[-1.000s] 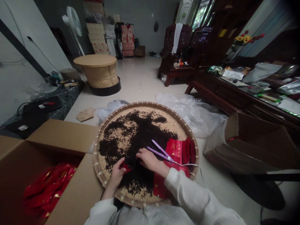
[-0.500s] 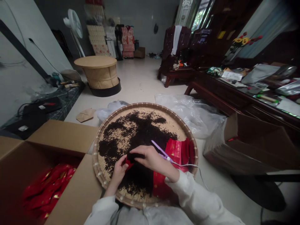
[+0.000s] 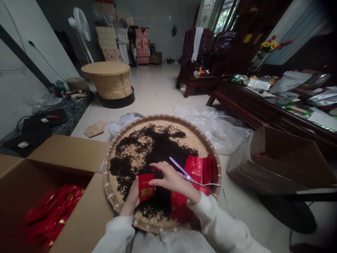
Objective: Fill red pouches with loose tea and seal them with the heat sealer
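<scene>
A small red packet [image 3: 146,187] with gold print stands upright in my left hand [image 3: 133,196], which is closed on its left side. At the packet's upper right, my right hand [image 3: 168,177] is open, its thumb near the front face and its fingers spread above. Beneath both hands, dark dried tea leaves [image 3: 158,147] cover much of a round woven bamboo tray [image 3: 108,182]. A purple hand-held sealer [image 3: 185,174] with a white cord lies beside my right hand. Under and past it are stacked flat red packets [image 3: 195,167].
An open cardboard box [image 3: 88,211] at my left contains several red packets [image 3: 52,214]. Another cardboard box [image 3: 284,158] stands at right. Clear plastic sheeting [image 3: 210,128] lies behind the tray. A cluttered dark wood table [image 3: 250,98] and a round wooden stand [image 3: 109,80] are farther back.
The red packet has turned upright, so its printed front shows. My right hand's fingers have spread from their grip on dark leaves at the packet's mouth.
</scene>
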The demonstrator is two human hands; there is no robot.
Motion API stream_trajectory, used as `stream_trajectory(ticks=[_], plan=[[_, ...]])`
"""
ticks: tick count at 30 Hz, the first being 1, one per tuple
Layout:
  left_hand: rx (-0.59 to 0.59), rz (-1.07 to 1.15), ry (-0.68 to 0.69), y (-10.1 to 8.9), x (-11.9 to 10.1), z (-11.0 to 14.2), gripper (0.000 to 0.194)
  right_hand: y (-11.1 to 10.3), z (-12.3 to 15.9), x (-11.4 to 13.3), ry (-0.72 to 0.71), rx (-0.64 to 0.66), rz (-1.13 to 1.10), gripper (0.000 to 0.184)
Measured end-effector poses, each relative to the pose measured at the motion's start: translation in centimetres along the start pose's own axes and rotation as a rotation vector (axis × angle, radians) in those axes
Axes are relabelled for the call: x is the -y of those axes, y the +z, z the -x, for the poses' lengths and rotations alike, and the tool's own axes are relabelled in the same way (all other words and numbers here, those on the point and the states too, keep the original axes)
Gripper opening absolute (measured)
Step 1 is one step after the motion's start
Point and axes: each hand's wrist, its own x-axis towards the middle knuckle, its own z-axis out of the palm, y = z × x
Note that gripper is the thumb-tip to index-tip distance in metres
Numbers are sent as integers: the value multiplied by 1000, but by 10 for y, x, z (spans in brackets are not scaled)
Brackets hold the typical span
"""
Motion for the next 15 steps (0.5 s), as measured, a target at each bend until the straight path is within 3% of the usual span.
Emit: stream_trajectory(ticks=[3,5,9,15], plan=[[145,20,-83,16,-4,7,80,14,-5,-13,92,-56,-150,27],[195,4,-51,25,-8,11,79,19,-6,-23,180,-90,-245,26],[165,-165,68,36,-14,14,62,19,-4,-35,245,-54,-304,32],[158,-352,110,35,-16,10,51,16,-4,-45,327,-27,-405,26]])
